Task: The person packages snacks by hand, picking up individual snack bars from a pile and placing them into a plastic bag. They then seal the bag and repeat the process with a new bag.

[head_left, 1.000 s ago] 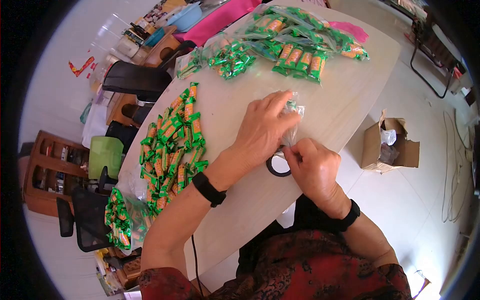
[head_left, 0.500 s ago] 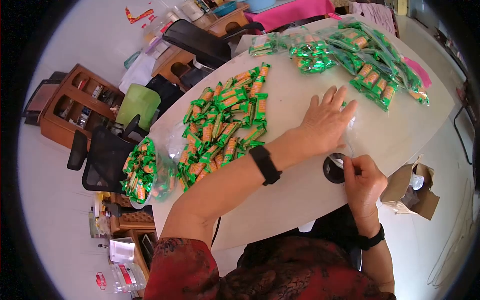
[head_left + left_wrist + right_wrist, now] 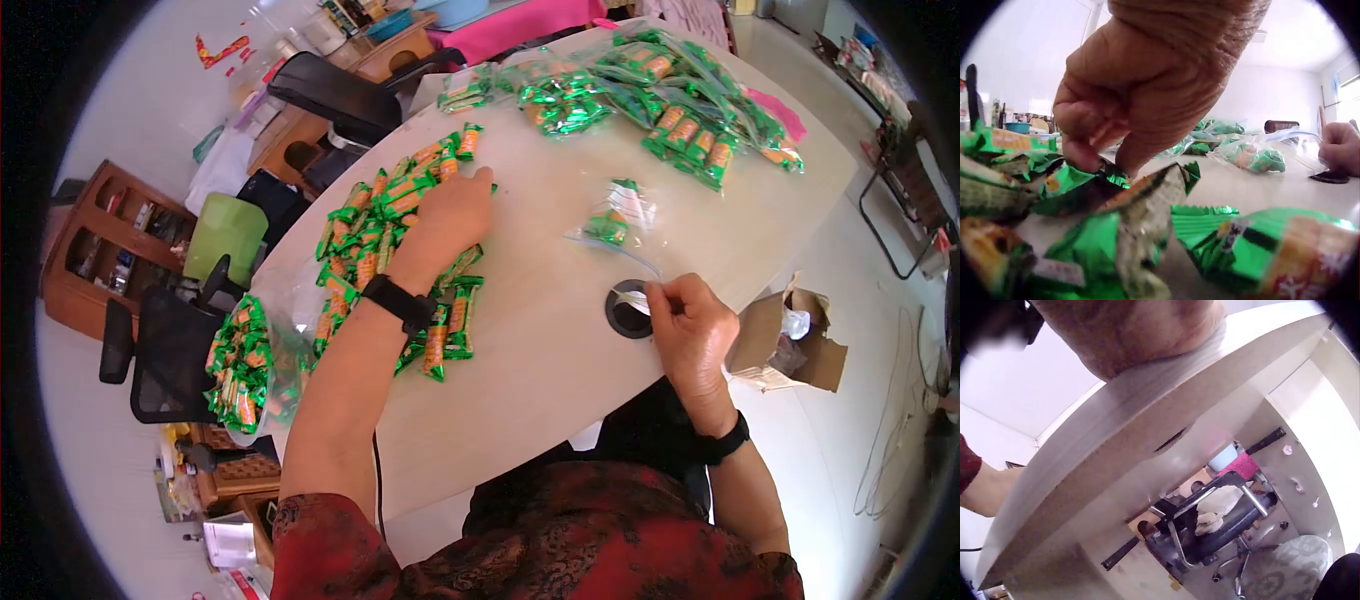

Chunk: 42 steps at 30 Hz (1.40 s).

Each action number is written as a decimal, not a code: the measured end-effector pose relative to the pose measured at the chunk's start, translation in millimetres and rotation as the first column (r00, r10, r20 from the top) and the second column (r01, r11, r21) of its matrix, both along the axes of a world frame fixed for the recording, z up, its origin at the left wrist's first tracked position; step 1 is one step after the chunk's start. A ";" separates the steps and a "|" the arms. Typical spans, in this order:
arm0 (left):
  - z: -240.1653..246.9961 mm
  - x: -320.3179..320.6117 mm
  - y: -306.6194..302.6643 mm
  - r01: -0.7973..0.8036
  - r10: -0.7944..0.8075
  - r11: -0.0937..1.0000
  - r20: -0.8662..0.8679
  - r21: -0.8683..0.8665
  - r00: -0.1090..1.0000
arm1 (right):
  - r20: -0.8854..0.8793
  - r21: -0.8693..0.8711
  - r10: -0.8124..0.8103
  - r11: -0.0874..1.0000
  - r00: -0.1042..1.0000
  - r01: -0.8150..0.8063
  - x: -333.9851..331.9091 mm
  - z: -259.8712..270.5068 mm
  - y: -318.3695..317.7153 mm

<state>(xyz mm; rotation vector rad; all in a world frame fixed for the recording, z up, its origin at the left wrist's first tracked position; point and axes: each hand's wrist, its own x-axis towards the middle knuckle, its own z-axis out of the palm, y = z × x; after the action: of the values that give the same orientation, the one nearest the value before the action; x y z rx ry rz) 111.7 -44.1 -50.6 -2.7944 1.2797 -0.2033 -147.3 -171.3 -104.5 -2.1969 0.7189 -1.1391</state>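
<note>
My left hand (image 3: 455,215) reaches into a loose pile of green-and-orange snack packets (image 3: 400,195). In the left wrist view its thumb and fingers pinch the shiny green end of one snack packet (image 3: 1072,182). More packets lie close around it. My right hand (image 3: 697,325), near the table's front edge, grips the edge of a clear zip bag (image 3: 645,208) between thumb and curled fingers. A few packets lie inside that bag, which rests flat on the table. The right wrist view has only part of the right hand (image 3: 1141,337), with its fingers hidden.
Filled clear bags of packets (image 3: 690,100) lie along the table's far side. A tub of packets (image 3: 240,370) stands at the left. Beside the right hand is a round black cable grommet (image 3: 618,322). An open cardboard box (image 3: 790,335) sits to the right, below table height.
My left hand has left the clear bag and moved left to the packet pile. The right hand keeps hold of the bag's edge, and the bag now lies flat and uncovered.
</note>
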 end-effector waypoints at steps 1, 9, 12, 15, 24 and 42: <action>1.2 2.1 2.4 0.052 -0.056 0.997 -0.068 -0.060 0.996 | -0.004 -0.006 -0.012 1.000 1.000 0.012 0.1 0.0 -0.3; 53.0 -67.5 26.7 -0.119 -0.219 0.846 -0.543 -0.519 0.811 | 0.004 0.032 0.007 0.999 1.000 -0.007 -0.4 3.6 -0.4; 46.9 -112.6 40.2 0.018 -0.403 0.748 -0.431 -0.664 0.807 | 0.008 0.027 0.011 1.000 1.000 -0.011 0.1 3.3 -1.5; 41.1 -141.1 35.5 0.217 -0.511 0.749 -0.338 -0.625 0.790 | -0.014 0.018 0.018 1.000 1.000 -0.017 -1.0 3.2 -2.4; 6.6 -144.5 -14.6 0.512 -0.611 0.655 0.009 -0.556 0.791 | -0.014 -0.010 0.034 0.999 0.999 -0.034 -0.8 0.0 -3.1; 32.4 -74.6 8.6 0.372 -0.360 0.884 0.097 -0.282 0.928 | 0.013 0.003 0.034 0.999 0.999 -0.034 0.5 2.0 -2.0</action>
<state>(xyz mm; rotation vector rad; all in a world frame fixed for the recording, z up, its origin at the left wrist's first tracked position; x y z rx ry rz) 37.1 -35.5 -18.2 -2.7212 1.9055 -0.5096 -146.8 -173.4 -102.5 -2.1892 0.6748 -1.1336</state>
